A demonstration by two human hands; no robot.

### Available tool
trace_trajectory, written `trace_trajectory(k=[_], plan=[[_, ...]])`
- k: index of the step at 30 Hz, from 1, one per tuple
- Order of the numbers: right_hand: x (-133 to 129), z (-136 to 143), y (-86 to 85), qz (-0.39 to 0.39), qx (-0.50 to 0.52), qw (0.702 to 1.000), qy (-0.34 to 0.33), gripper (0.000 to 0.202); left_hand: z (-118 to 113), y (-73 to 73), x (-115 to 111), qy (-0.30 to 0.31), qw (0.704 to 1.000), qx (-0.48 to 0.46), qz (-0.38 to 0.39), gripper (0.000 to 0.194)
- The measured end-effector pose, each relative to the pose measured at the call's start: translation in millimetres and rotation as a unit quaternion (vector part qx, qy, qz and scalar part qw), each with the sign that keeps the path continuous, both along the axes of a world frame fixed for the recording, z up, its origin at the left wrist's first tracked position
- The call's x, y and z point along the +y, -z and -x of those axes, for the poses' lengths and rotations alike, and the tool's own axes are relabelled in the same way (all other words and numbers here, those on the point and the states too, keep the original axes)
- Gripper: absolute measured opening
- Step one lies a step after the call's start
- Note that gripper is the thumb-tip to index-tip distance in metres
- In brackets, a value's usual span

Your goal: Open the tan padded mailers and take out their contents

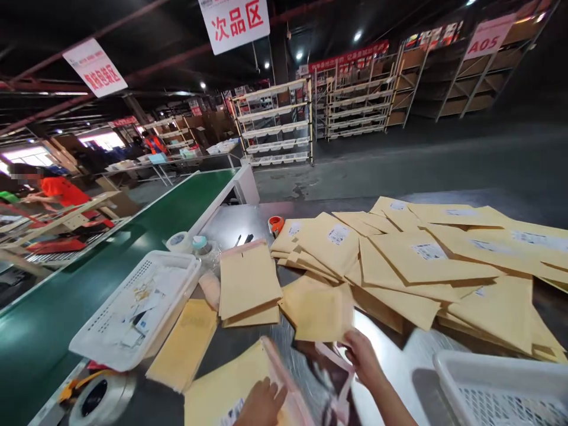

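Left hand (262,403) pressed flat on padded envelope (231,390) at near worktop (248,222) edge, pinning it; right hand (361,355) just right of envelope, pinching pink flap strip (331,358), presumably to hold mouth open; envelope heap (412,260) beyond.

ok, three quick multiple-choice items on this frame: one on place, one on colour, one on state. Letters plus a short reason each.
1. Where is the white basket holding paper slips?
A. left of the envelopes
B. on the shelves
C. on the floor

2. What colour is the conveyor belt?
A. red
B. green
C. blue

3. What is the right hand doing?
A. resting flat
B. pinching a pink strip
C. holding tape

Answers: 1 A, it sits beside the belt, left of the envelope pile. 2 B, the surface is plainly green. 3 B, fingers grip the strip.
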State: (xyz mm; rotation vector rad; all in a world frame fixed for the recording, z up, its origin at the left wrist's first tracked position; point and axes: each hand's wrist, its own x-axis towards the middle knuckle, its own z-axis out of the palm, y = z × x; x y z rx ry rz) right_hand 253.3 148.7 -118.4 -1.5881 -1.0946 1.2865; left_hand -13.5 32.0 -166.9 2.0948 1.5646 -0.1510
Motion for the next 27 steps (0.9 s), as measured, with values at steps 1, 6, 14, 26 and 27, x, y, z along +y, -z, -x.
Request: trace_trajectory(k=[1, 6, 14, 26, 27], plan=[[-14, -8, -5.7, 0.014, 0.026, 1.000, 0.002, 0.022, -3, -3.4, 0, 0.010, 1.000, 0.001, 0.000, 0.056], [-69, -38, -27.4, 0.075, 0.173, 0.982, 0.023, 0.025, -29, -43.2, 13, 0.088, 0.996, 0.008, 0.005, 0.031], [-81, -63, -58.6, 0.006, 0.116, 0.973, -0.197, 0.039, -40, -116.1, 21, 0.078, 0.990, 0.058, -0.098, 0.016], [-79, -38, -105.7, -0.227, -0.061, 0.971, -0.051, 0.034, -48, -156.7, 15, 0.025, 0.921, 0.000, -0.390, 0.015], [-83, -38, -106.2, -0.233, -0.048, 0.970, -0.044, 0.039, -45, -165.3, 14, 0.004, 0.919, -0.008, -0.393, 0.015]])
